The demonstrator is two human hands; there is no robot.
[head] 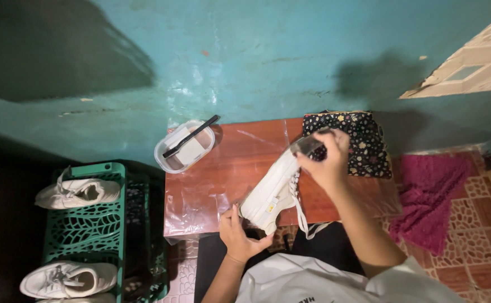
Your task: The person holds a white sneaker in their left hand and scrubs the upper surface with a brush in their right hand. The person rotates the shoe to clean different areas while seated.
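Clear plastic tub (185,147) at far left corner of my surface (228,168) — rounded rectangle, see-through walls, white block inside, black stick laid slantwise across rim. Small label (272,207) on side of white shoe (271,193) — rectangular, white with yellow patch, near heel end. Print on my white shirt at bottom edge, dark letters, partly cut off.

A clear plastic tub (185,147) sits on the far left corner of the small brown table (223,179), with a thin black stick (191,136), maybe a brush, across its top. A flowery black cloth (363,143) lies on the table's far right. Two white shoes (77,192) (66,279) rest on a green rack (97,224). A pink rug (425,199) lies on the tiled floor (481,224).
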